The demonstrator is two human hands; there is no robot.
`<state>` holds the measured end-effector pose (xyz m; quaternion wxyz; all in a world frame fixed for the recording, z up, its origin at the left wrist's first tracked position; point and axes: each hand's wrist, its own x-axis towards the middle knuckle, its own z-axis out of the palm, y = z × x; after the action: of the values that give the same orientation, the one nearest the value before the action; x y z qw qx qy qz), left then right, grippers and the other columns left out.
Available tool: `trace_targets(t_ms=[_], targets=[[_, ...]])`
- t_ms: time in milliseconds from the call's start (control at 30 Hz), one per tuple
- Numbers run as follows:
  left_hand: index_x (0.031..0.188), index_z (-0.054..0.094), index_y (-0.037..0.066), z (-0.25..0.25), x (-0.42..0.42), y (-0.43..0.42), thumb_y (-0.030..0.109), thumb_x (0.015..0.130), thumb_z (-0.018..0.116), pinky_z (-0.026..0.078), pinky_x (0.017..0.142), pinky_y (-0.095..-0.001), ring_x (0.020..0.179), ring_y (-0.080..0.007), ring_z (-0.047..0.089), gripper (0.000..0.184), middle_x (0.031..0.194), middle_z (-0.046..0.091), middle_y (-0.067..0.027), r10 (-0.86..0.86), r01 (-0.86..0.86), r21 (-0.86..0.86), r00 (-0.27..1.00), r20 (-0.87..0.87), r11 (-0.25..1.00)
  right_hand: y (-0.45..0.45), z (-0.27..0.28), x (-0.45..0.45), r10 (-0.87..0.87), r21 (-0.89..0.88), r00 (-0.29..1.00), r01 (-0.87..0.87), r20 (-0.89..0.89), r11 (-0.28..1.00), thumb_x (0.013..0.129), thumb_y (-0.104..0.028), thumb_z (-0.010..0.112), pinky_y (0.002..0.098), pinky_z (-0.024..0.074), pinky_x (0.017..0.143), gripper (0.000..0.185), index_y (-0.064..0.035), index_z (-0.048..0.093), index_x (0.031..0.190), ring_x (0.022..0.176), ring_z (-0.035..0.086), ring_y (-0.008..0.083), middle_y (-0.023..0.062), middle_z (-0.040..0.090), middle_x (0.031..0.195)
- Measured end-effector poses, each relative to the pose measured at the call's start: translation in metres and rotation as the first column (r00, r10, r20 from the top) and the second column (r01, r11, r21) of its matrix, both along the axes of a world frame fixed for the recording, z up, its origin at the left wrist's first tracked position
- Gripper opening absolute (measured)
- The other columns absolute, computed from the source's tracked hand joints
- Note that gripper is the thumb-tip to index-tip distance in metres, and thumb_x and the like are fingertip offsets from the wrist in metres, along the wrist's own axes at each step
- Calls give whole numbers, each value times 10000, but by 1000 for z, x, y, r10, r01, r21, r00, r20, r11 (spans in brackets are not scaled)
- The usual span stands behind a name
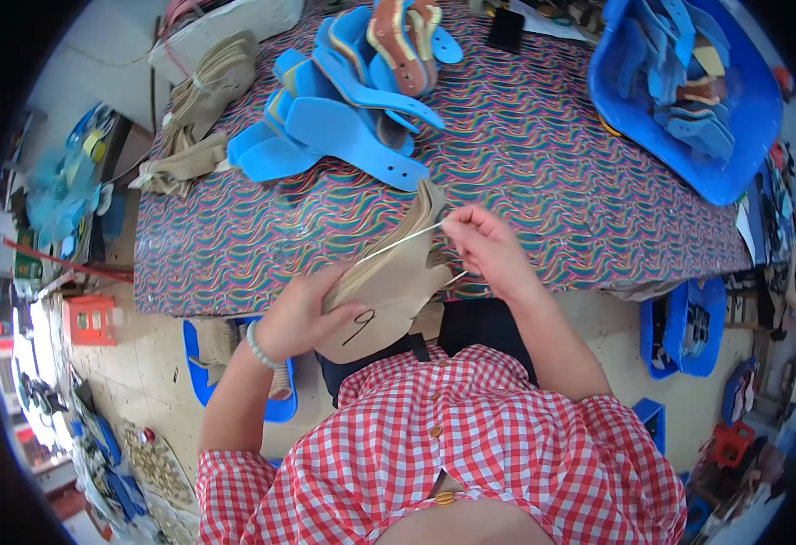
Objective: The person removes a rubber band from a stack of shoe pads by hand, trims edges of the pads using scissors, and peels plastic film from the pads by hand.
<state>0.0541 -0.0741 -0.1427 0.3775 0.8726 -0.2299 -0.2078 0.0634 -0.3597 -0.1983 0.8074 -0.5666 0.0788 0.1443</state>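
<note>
The left hand (303, 313) is closed around the lower left end of a thick stack of flat, beige, shaped pieces (382, 304), its thumb lying across the top face beside a black handwritten mark resembling a 9. The right hand (491, 243), fingers curled, pinches a thin, pale cream band (402, 242) between thumb and forefinger. That band stretches along the stack's upper side toward the left hand; another short strand shows below the right hand. The stack is held tilted at the near edge of the bench (543, 182), covered in multicoloured wavy-patterned cloth, in front of the person's red-and-white checked shirt (507, 436).

Just beyond the stack's far tip lies a heap of bright blue, strap-ended, sole-like pieces (343, 136), with some brown, cream-edged pieces (396, 50) at its far side. Left of the heap rests a tied bundle of beige pieces (221, 77). Toward the far right are a black, flat, rectangular object (506, 30) and a large blue plastic tub (754, 100) holding more blue pieces. On the floor at left stands a red plastic stool (89, 321).
</note>
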Motion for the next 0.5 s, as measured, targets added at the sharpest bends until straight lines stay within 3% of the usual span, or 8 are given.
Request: trace_targets(t_ms=[100, 200, 300, 333, 367, 400, 433, 500], targets=[[1350, 530, 1, 26, -11, -1, 149, 783, 788, 522, 844, -411, 984, -416, 655, 641, 1143, 661, -243, -48, 48, -3, 999, 22, 999, -38, 0, 9, -212, -162, 970, 229, 116, 960, 966, -206, 634, 182, 267, 452, 119, -97, 597, 996, 518, 374, 3, -65, 499, 687], [1321, 557, -18, 26, -17, 7, 99, 768, 792, 525, 846, -367, 954, -309, 695, 613, 1102, 689, -211, -91, 91, -12, 996, 10, 996, -98, 1, 12, -424, -122, 895, 440, 137, 890, 952, -222, 651, 192, 325, 487, 150, -81, 613, 987, 556, 422, 14, -48, 543, 715], [1260, 593, -43, 42, -21, 7, 82, 764, 794, 516, 840, -318, 924, -193, 681, 549, 1041, 702, -172, -79, 82, 11, 980, -181, 997, -140, -23, 4, -515, -387, 719, 689, 467, 613, 946, -235, 646, 269, 421, 566, 178, -58, 640, 927, 627, 513, 73, -24, 578, 702], [1243, 601, -49, 46, -23, 9, 80, 765, 793, 513, 839, -305, 916, -164, 670, 531, 1026, 703, -160, -79, 85, 17, 970, -231, 996, -164, -15, -9, -476, -603, 675, 730, 564, 321, 947, -236, 644, 288, 450, 604, 180, -57, 654, 925, 650, 539, 84, -10, 596, 700], [1233, 603, -52, 50, -25, 10, 78, 767, 789, 512, 835, -302, 913, -158, 664, 519, 1019, 703, -152, -68, 69, -5, 967, -246, 998, -193, -23, -16, -547, -561, 615, 776, 568, 289, 947, -246, 646, 281, 441, 589, 194, -52, 657, 953, 646, 534, 80, -12, 598, 709], [1224, 604, -54, 52, -26, 10, 76, 769, 786, 511, 831, -299, 910, -153, 657, 507, 1012, 703, -143, -54, 48, -28, 964, -259, 998, -224, -30, -27, -623, -420, 588, 807, 516, 414, 947, -260, 652, 265, 438, 572, 205, -56, 662, 969, 650, 535, 65, -20, 603, 723], [1214, 606, -57, 53, -28, 11, 73, 771, 783, 510, 827, -296, 907, -147, 651, 494, 1004, 703, -135, -37, 24, -50, 960, -277, 998, -241, -12, -46, -740, -358, 602, 790, 300, 497, 943, -264, 662, 237, 429, 558, 203, -65, 667, 985, 657, 530, 43, -38, 599, 737], [1212, 599, -59, 52, -30, 17, 53, 783, 752, 509, 826, -299, 925, -147, 637, 469, 1020, 700, -111, 3, -16, -43, 958, -288, 999, -291, -18, -77, -793, -366, 512, 844, 330, 393, 930, -241, 680, 223, 427, 568, 186, -72, 680, 1009, 646, 519, 38, -48, 597, 745]])
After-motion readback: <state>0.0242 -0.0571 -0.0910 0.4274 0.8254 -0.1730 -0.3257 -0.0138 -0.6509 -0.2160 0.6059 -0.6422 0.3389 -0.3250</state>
